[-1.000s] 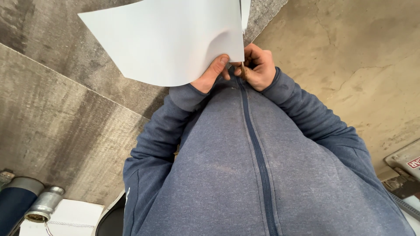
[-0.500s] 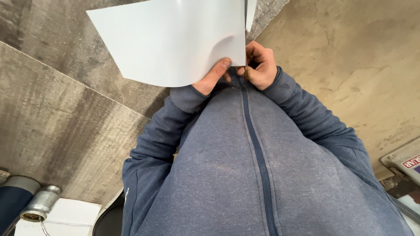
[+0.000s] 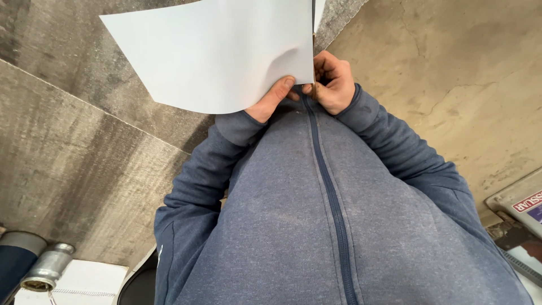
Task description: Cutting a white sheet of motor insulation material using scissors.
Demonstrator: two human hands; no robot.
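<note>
A grey metal pipe fitting (image 3: 48, 272) and a white pad (image 3: 84, 279) lie near left, a printed box (image 3: 519, 206) near right, and the blue zip sweatshirt (image 3: 316, 226) fills the near view. The left hand (image 3: 271, 100) pinches the white sheet (image 3: 220, 53), thumb on its near edge; the right hand (image 3: 333, 79) is curled shut at the sheet's right corner. Since half a second ago the sheet has barely drifted right.

A grey, streaked concrete floor (image 3: 79, 169) fills the background. At the lower left a metal pipe fitting (image 3: 48, 270) lies beside a dark blue cylinder (image 3: 14, 265), over a white spiral notepad (image 3: 84, 282). A flat printed box (image 3: 516, 206) lies at the right edge.
</note>
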